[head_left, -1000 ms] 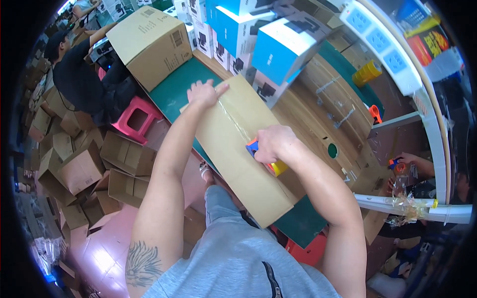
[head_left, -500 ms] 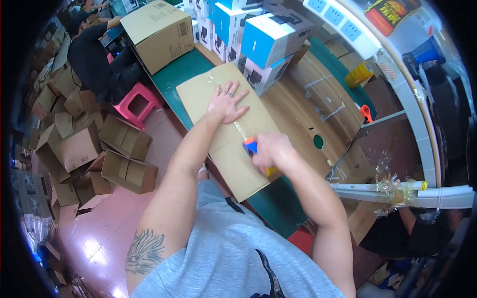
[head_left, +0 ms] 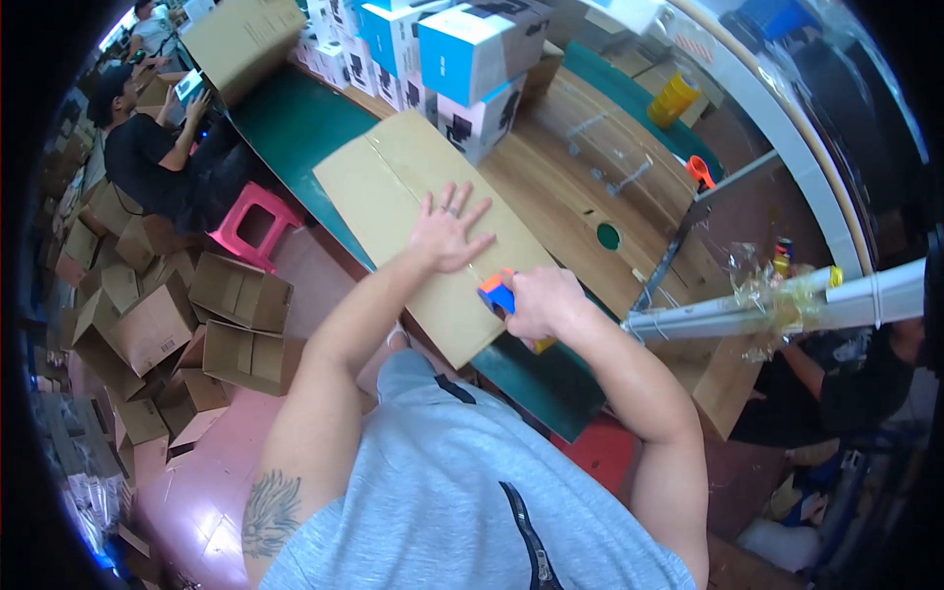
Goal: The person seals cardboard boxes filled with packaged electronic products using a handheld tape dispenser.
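Observation:
A long brown cardboard box point(head_left: 393, 197) lies on the bench in front of me, its top flaps meeting along a lengthwise seam. My left hand point(head_left: 447, 236) is pressed flat on the top beside this seam, fingers spread. In my right hand point(head_left: 544, 303) is a blue and orange tape dispenser point(head_left: 498, 292), held at the seam toward the box's near end. A yellow part shows beneath that hand. Clear tape glints on the seam between my hands. The dispenser's underside is hidden by my fingers.
Printed blue and white boxes point(head_left: 472, 54) are stacked behind. A large carton point(head_left: 241, 44) stands at the far left. A yellow tape roll point(head_left: 674, 100) and an orange dispenser point(head_left: 700, 172) sit to the right. Open cartons point(head_left: 241, 295) and a pink stool point(head_left: 258, 226) occupy the floor, beside a seated person.
The whole view has shifted. My right hand stays on the dispenser near the box's near end, and my left hand remains flat. The seated person now holds up a small box.

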